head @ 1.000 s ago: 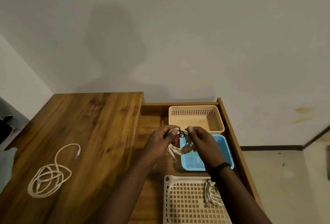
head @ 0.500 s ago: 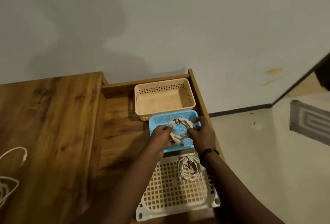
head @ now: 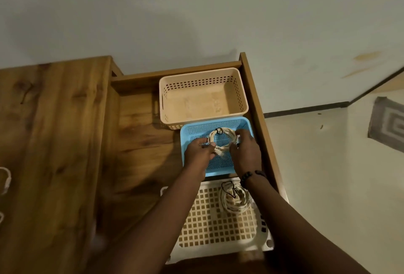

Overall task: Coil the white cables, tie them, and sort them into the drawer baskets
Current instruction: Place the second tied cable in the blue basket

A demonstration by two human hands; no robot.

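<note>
A coiled white cable point(head: 223, 140) bound with a black tie sits low inside the blue basket point(head: 196, 130) in the open drawer. My left hand point(head: 200, 153) pinches its left side and my right hand point(head: 246, 151) holds its right side. A second tied white coil point(head: 235, 198) lies in the white grid basket point(head: 207, 225) nearest me. The beige basket point(head: 203, 96) at the back of the drawer holds nothing. A loose white cable point(head: 5, 181) shows partly at the left edge of the wooden tabletop point(head: 50, 142).
The drawer's right wall point(head: 260, 116) runs close beside the baskets. A strip of bare drawer floor point(head: 140, 142) lies left of them. Beyond is pale floor with a grey mat point(head: 387, 123) and a plain wall.
Both hands carried the tied coil from above the drawer down into the blue basket. The view swung right, so the loose cable on the tabletop slid to the left edge.
</note>
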